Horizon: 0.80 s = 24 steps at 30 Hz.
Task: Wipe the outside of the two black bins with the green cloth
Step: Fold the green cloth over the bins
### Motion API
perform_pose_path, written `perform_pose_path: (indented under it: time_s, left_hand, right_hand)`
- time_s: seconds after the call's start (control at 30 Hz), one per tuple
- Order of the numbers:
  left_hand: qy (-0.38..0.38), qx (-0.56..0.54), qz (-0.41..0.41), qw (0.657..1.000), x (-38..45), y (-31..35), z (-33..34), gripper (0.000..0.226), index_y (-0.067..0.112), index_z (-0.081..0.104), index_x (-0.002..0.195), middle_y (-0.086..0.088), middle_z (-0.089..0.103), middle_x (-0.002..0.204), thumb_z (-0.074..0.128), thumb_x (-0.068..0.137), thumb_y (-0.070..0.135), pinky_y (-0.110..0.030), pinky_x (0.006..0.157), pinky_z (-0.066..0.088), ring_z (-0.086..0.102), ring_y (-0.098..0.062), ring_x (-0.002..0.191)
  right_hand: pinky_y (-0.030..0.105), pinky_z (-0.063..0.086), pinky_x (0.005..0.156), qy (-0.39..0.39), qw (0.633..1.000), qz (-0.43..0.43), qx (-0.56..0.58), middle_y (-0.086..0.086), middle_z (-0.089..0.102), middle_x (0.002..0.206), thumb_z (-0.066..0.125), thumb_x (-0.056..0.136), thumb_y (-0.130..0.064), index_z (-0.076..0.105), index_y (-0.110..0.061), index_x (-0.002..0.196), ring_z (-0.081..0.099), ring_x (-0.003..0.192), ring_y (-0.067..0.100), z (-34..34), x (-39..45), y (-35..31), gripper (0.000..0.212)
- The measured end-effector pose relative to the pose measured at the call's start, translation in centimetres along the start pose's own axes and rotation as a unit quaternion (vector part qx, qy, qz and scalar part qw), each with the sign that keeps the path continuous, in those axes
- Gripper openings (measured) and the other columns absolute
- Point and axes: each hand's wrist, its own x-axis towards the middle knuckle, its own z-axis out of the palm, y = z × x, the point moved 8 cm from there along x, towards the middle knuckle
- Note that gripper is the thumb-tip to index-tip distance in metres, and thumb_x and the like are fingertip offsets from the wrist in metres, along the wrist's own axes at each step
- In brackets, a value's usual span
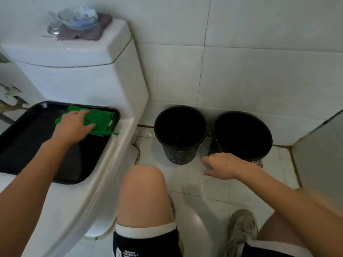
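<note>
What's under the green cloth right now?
The green cloth lies folded on the far corner of a black tray set on the closed toilet lid. The left hand rests on it, covering its left part; anything beneath the cloth is hidden.

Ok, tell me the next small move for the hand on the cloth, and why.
Probably close the left hand on the green cloth and lift it off the black tray. The hand only rests on the cloth, and both black bins stand unwiped on the floor.

Left hand (74, 125) flat, fingers spread; right hand (220, 166) loosely curled.
</note>
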Motion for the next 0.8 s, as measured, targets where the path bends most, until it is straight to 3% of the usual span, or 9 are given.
perform_pose_path:
  time_s: [0.1,0.2,0.4,0.6,0.8]
  left_hand:
    - [-0.056,0.038,-0.049,0.996,0.2,-2.2,0.8,0.073,0.01,0.043,0.144,-0.032,0.046,0.138,0.069,0.086,0.045,-0.052,0.107,0.035,0.043,-0.047,0.128]
    - [-0.076,0.058,-0.067,0.993,0.5,-2.3,0.5,0.071,0.015,0.049,0.14,-0.031,0.046,0.136,0.068,0.083,0.052,-0.05,0.104,0.038,0.046,-0.048,0.123]
    - [-0.025,0.084,0.006,0.996,1.0,0.2,-0.3,0.031,0.005,0.063,0.116,-0.024,0.062,0.12,0.064,0.088,0.019,-0.044,0.091,0.046,0.059,-0.04,0.111]
    - [0.032,0.08,0.032,0.996,0.0,1.1,-2.1,0.026,-0.006,0.061,0.108,-0.032,0.061,0.113,0.061,0.088,0.01,-0.05,0.087,0.046,0.059,-0.047,0.103]
    - [0.106,0.006,0.051,0.993,-1.9,4.0,-9.8,0.027,-0.005,0.064,0.112,-0.033,0.062,0.11,0.061,0.089,0.008,-0.05,0.088,0.044,0.056,-0.049,0.104]
  right_hand:
    - [0.038,0.045,0.095,0.003,1.0,-0.006,-0.014,0.008,0.053,0.138,0.045,0.1,-0.046,0.035,-0.024,0.147,0.053,0.122,0.027,0.1,0.2,-1.2,0.053]
    - [0.039,0.046,0.094,0.001,1.0,-0.005,-0.023,0.008,0.055,0.135,0.046,0.1,-0.045,0.035,-0.024,0.146,0.055,0.12,0.026,0.5,0.3,-2.0,0.052]
    - [0.037,0.047,0.094,0.037,0.999,-0.002,-0.031,0.007,0.055,0.136,0.047,0.1,-0.043,0.037,-0.023,0.146,0.055,0.12,0.025,-0.4,0.1,-2.8,0.051]
    - [0.033,0.043,0.089,0.049,0.999,-0.005,-0.015,0.006,0.055,0.134,0.047,0.1,-0.042,0.039,-0.023,0.145,0.054,0.121,0.024,-1.0,-1.1,-2.0,0.05]
    - [0.033,0.043,0.092,0.074,0.997,-0.003,-0.002,0.004,0.056,0.134,0.046,0.1,-0.044,0.04,-0.024,0.145,0.054,0.122,0.022,-1.9,-1.6,-0.8,0.049]
